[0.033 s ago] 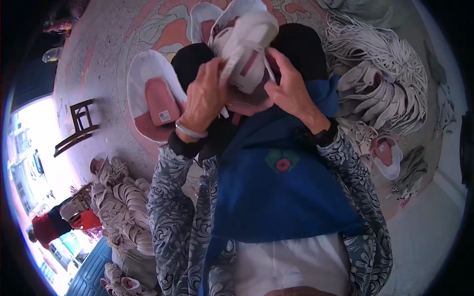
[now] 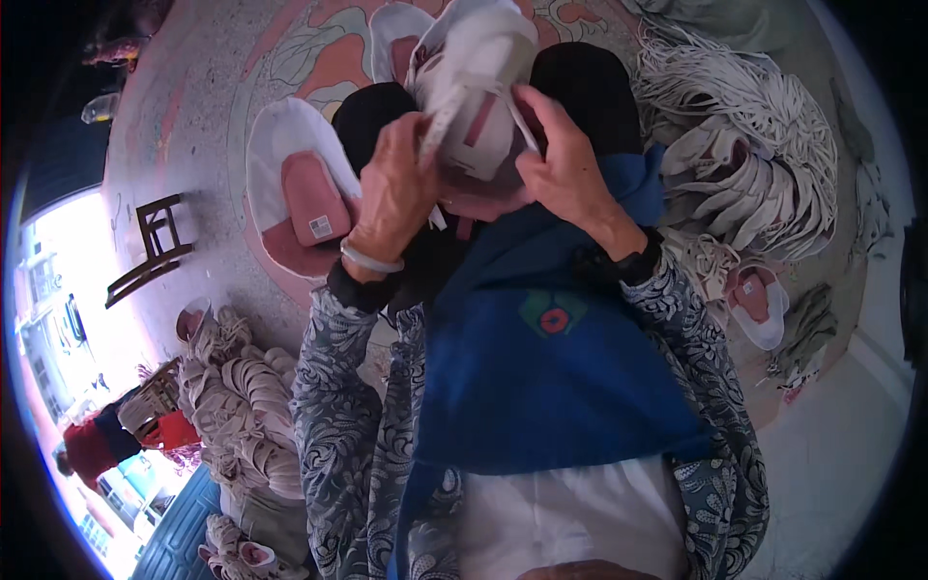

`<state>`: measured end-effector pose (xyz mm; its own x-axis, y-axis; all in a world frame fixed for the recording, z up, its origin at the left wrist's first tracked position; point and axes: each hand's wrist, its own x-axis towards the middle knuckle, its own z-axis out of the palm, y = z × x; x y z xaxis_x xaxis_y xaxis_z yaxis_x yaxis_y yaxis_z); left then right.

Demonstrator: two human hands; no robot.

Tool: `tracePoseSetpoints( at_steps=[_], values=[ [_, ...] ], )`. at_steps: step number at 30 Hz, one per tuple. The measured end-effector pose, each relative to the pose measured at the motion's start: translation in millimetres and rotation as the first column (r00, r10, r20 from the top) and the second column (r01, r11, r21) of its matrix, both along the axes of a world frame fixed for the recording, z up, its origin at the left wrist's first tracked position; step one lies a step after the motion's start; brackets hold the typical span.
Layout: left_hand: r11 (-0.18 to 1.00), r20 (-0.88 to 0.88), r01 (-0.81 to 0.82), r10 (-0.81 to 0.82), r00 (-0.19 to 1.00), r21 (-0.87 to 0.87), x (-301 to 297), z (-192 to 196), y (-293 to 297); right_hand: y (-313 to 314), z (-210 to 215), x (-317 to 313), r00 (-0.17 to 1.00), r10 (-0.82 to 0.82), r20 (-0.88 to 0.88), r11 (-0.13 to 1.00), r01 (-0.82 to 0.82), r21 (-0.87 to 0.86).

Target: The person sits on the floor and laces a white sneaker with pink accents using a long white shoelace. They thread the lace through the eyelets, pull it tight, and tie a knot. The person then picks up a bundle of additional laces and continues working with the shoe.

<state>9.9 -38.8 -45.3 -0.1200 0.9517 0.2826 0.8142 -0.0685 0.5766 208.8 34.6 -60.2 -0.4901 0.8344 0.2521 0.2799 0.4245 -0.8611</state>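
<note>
Between my hands is a white shoe upper point(image 2: 495, 58) with a pink lining, over my lap, slightly blurred. My left hand point(image 2: 394, 184) has its fingers bent around the upper's left edge. On the other side, my right hand point(image 2: 561, 164) pinches the right edge between thumb and fingers. A lace or strap-like white strip shows by each hand. To the left of my left hand lies another white shoe upper point(image 2: 271, 135) with a pink insole inside. More white uppers point(image 2: 394, 27) with pink linings lie just beyond the held one, partly hidden by it.
Bundled pale uppers point(image 2: 256, 391) are heaped at the lower left. A mass of pale laces point(image 2: 764, 106) and stacked uppers point(image 2: 754, 193) sits at the right, near a single upper point(image 2: 759, 304). A dark wooden chair point(image 2: 155, 246) and a person in red point(image 2: 97, 445) are further left.
The held upper has shifted slightly left, and its opening looks a little wider between my hands. My left hand has moved slightly left; both hands keep their hold.
</note>
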Motion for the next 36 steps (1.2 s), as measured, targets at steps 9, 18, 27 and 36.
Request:
tracePoseSetpoints(
  at_steps=[9, 18, 27, 36],
  values=[
    [0.981, -0.069, -0.127, 0.118, 0.991, -0.144, 7, -1, 26, 60, 24, -46, 0.977, 0.021, 0.213, 0.906, -0.109, 0.410],
    [0.999, -0.321, 0.040, -0.036, 0.946, 0.006, 12, 8, 36, 65, 16, -59, 0.970, 0.083, 0.229, 0.958, -0.141, 0.248],
    [0.991, -0.360, 0.094, -0.122, 0.925, -0.092, 16, 5, 56, 62, 4, -61, 0.998, -0.040, 0.059, 0.932, 0.016, 0.362],
    [0.973, -0.343, 0.177, -0.219, 0.914, -0.150, 7, 29, 44, 54, 21, 15, 0.990, -0.013, -0.142, 0.957, 0.054, 0.284]
  ],
)
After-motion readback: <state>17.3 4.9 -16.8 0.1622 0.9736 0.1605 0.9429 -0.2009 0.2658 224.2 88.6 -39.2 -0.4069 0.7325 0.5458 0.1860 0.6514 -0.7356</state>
